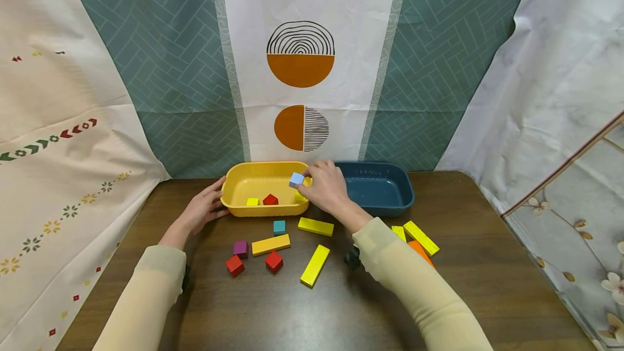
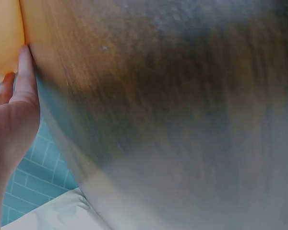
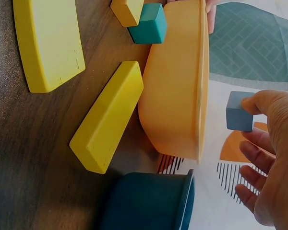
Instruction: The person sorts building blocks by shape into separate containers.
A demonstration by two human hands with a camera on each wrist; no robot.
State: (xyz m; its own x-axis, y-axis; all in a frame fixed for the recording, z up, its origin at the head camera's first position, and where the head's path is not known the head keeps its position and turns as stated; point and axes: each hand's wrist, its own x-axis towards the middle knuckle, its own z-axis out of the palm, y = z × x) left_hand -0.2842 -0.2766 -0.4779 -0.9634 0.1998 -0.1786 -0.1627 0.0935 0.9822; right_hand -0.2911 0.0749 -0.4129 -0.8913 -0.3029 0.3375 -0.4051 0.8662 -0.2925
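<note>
Thumb and fingertips of my right hand (image 1: 327, 187) pinch a light blue cube (image 1: 296, 180) above the right end of a yellow tray (image 1: 265, 210). The right wrist view shows the cube (image 3: 239, 112) held up beyond the tray's rim. Against the tray's left side, my left hand (image 1: 201, 211) rests its fairly straight fingers. Its fingertips touch the yellow wall in the left wrist view. Inside the tray lie a red block (image 1: 270, 199) and yellow blocks (image 1: 252, 202), one partly hidden by the right hand.
A dark blue tray (image 1: 375, 211) stands right of the yellow one. In front lie a teal cube (image 1: 279, 227), a purple cube (image 1: 240, 248), two red cubes (image 1: 274, 261), an orange-yellow bar (image 1: 271, 245) and yellow bars (image 1: 314, 266). An orange block (image 1: 419, 252) shows beside the right sleeve.
</note>
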